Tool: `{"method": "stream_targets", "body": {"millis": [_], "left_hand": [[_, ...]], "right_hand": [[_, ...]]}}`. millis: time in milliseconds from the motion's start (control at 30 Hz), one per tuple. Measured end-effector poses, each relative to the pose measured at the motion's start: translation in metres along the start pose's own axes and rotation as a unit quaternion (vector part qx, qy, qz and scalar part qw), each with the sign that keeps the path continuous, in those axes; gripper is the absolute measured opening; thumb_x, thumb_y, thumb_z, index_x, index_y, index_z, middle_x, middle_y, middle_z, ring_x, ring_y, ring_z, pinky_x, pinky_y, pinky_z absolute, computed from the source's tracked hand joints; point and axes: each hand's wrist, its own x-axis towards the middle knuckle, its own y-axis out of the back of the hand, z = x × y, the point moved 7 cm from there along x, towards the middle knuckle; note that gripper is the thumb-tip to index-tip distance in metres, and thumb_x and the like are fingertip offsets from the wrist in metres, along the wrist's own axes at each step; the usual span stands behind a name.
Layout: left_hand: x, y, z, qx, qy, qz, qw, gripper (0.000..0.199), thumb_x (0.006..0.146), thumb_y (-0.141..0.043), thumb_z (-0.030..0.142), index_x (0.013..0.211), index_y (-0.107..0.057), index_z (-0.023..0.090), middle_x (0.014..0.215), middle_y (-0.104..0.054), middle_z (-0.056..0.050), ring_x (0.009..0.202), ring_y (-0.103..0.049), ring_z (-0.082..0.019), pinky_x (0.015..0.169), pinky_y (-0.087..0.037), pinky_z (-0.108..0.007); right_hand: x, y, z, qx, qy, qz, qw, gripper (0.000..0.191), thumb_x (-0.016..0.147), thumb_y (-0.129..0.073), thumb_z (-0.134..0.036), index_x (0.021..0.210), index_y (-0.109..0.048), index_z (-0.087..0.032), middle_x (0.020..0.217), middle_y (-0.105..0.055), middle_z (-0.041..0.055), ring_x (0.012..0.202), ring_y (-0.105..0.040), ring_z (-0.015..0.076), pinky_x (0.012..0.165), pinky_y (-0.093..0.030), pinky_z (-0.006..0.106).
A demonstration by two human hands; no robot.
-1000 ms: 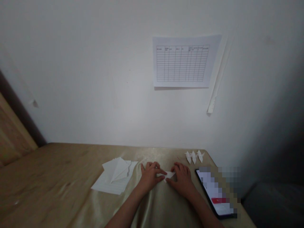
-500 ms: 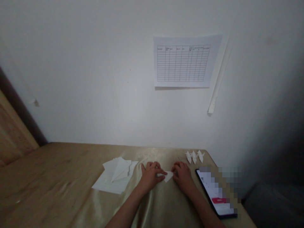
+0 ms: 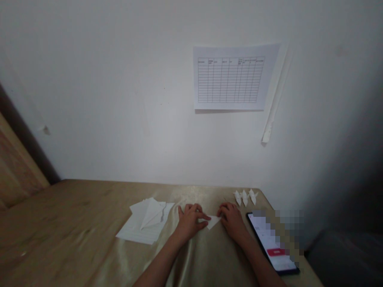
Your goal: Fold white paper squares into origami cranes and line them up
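Note:
A small piece of folded white paper [image 3: 212, 222] lies on the cloth between my two hands, one corner pointing toward me. My left hand [image 3: 191, 219] pins its left end, with thumb and index finger over the paper. At the paper's right corner are the bent fingertips of my right hand [image 3: 230, 217], closed on the edge. The exact grip of the right fingertips is partly hidden by the hand. Beyond my right hand stand three small folded paper cranes [image 3: 244, 197] in a row.
Left of my hands is a pile of white paper sheets [image 3: 137, 229], some folded or torn. A phone [image 3: 263, 239] with a lit, partly blurred screen lies at right. Gold cloth covers the table [image 3: 74, 223], which meets a wall bearing a printed table sheet [image 3: 230, 79].
My right hand has shifted slightly to the right, along the paper's right corner, and more of the paper shows. My left hand stays in place.

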Motion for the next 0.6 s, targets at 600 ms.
{"method": "stream_targets", "body": {"millis": [600], "left_hand": [[0.000,-0.001,-0.003,0.004,0.000,-0.002,1.000,0.021,0.082,-0.073,0.047,0.102,-0.073,0.053,0.120,-0.062,0.002,0.124,-0.045,-0.029,0.110,-0.005,-0.076]], "right_hand": [[-0.010,0.000,-0.011,-0.020,-0.005,-0.021,1.000,0.033,0.082,-0.056,-0.020,0.112,-0.066,-0.031,0.127,-0.058,0.0051,0.125,-0.049,0.0245,0.111,-0.031,0.040]]}}
